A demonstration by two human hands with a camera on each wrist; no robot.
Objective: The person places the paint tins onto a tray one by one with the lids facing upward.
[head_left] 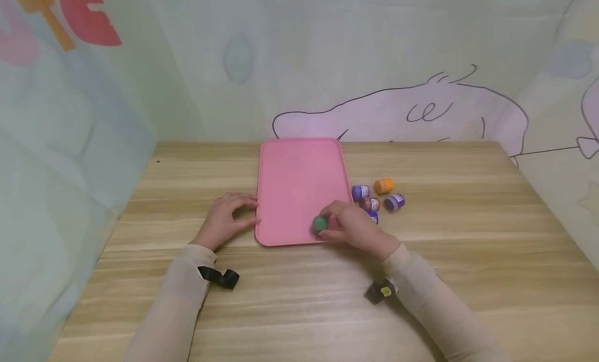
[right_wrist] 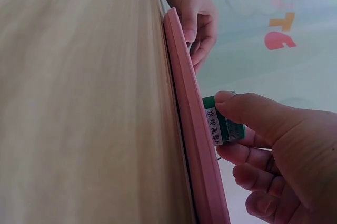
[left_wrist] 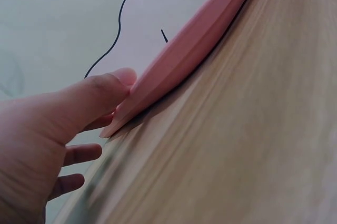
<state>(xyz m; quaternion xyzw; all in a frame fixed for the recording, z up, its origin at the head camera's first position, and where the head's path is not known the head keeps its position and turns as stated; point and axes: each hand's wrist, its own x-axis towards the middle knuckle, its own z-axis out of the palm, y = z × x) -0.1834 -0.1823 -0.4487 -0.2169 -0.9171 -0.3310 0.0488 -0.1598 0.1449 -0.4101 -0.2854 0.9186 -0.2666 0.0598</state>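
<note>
My right hand (head_left: 355, 227) pinches a small green paint jar (head_left: 320, 224) between thumb and fingers, over the near right corner of the pink tray (head_left: 299, 185). In the right wrist view the jar (right_wrist: 215, 124) shows a white label with dark characters, just behind the tray's rim (right_wrist: 189, 108). My left hand (head_left: 223, 221) rests at the tray's left edge, its thumb and fingertips spread along the rim. The left wrist view shows that thumb (left_wrist: 113, 84) against the rim and the other fingers loosely bent.
Right of the tray lie several paint jars: an orange one (head_left: 384, 185), a brown one (head_left: 370, 204), a purple one (head_left: 394, 202) and blue ones (head_left: 360, 192). The wooden table (head_left: 290, 299) meets a printed cloth backdrop (head_left: 196, 65) at its far edge.
</note>
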